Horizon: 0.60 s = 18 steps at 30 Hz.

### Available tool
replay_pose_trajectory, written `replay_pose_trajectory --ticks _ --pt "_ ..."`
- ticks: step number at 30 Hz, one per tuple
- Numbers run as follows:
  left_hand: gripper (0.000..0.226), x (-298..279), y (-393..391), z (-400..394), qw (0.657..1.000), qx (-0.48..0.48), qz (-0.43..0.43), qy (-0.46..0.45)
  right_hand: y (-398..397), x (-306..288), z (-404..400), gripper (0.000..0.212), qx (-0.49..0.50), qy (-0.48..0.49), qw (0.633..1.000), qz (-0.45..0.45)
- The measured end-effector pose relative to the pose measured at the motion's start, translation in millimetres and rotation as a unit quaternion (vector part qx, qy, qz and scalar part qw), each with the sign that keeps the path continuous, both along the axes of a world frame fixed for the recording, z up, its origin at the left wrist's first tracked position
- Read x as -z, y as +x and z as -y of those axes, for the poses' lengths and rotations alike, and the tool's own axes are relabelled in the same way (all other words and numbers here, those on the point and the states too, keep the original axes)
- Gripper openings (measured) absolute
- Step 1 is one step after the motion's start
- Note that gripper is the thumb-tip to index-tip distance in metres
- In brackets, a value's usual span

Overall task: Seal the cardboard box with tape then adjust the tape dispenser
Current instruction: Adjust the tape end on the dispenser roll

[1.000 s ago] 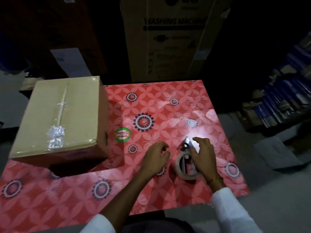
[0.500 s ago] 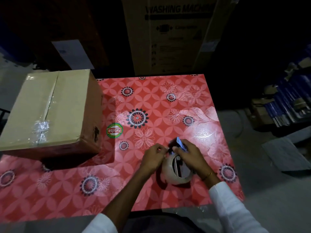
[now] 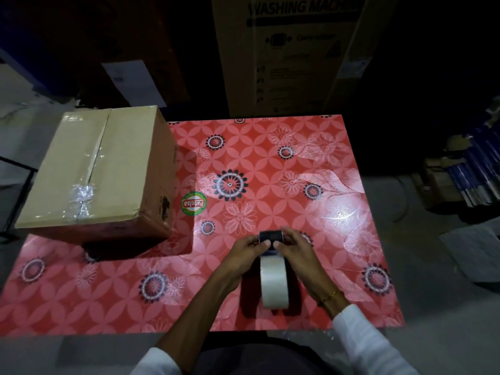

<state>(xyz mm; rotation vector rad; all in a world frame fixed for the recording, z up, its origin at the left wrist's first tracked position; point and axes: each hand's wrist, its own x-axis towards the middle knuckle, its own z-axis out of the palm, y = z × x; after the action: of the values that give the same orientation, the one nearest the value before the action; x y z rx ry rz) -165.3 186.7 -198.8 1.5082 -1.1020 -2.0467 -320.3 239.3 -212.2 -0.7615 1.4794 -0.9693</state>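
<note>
Nearest, on the red floral table: tape dispenser standing on edge, pale roll facing up, dark head pinched between left hand and right hand. Farther left, closed cardboard box, seam under crinkled clear tape. Round sticker reading "Patelsa". Beyond, carton printed "WASHING MACH".

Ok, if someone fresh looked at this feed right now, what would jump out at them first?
Probably the bright red floral table cover, filling the middle of the view. Next, both hands at its near edge, left hand and right hand, pinching the dark front end of the tape dispenser with its pale roll. Then the cardboard box at the far left corner, crumpled clear tape along its top seam.
</note>
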Motion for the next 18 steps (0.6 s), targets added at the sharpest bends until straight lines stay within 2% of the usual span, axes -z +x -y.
replay_pose_trajectory --ticks 2,3,7,9,15,18 --pt "0.015 0.6 -0.9 -1.2 1.0 0.005 0.008 -0.006 -4.8 -4.2 6.1 0.044 -0.003 -0.015 0.999 -0.037" --pt "0.015 0.4 -1.4 -1.9 1.0 0.005 0.01 -0.006 -7.7 -6.5 9.4 0.041 -0.014 -0.022 0.998 -0.054" --pt "0.015 -0.4 -1.9 -2.1 1.0 0.012 0.011 0.002 -17.0 -13.4 20.5 0.011 -0.08 -0.052 0.981 -0.167" --pt "0.018 0.4 -2.3 -2.9 1.0 0.019 0.018 0.016 -18.2 -17.3 23.7 0.003 -0.097 -0.063 0.975 -0.189" --pt "0.045 5.0 -3.7 -11.4 0.999 -0.006 -0.03 0.022 -15.4 -27.7 25.2 0.006 -0.151 -0.1 0.953 -0.242" --pt "0.044 9.0 -3.7 -13.2 0.998 -0.007 -0.06 0.024 -15.5 -27.5 24.8 0.01 -0.129 -0.078 0.958 -0.244"
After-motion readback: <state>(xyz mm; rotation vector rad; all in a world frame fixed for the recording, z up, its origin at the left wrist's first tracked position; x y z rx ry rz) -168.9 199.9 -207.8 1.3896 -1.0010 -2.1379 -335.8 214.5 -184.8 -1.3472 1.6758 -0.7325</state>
